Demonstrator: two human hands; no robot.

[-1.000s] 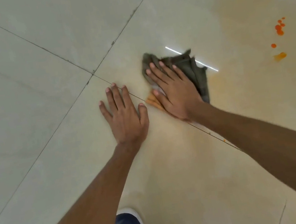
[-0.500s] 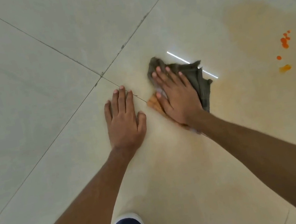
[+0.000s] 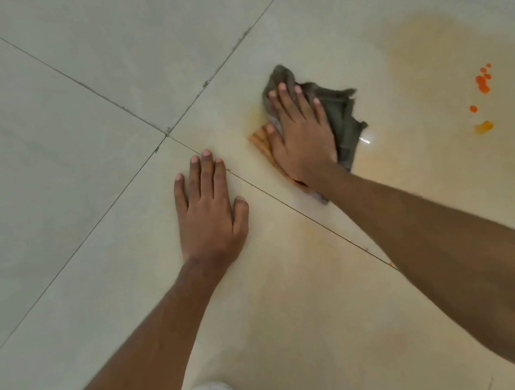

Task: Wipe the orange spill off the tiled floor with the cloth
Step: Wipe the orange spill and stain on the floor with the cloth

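Hands flat: R hand (image 3: 304, 135) on cloth (image 3: 344, 120), L hand (image 3: 209, 216) on floor (image 3: 80, 189).

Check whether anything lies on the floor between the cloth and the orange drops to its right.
Nothing visible does. Between the cloth, pressed under the right hand, and the orange drops there is only bare, faintly orange-stained tile.

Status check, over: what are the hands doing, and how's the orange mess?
Right hand flat, pressing cloth to floor. Left hand flat on floor. Orange drops unwiped, off to the right. Nothing between.
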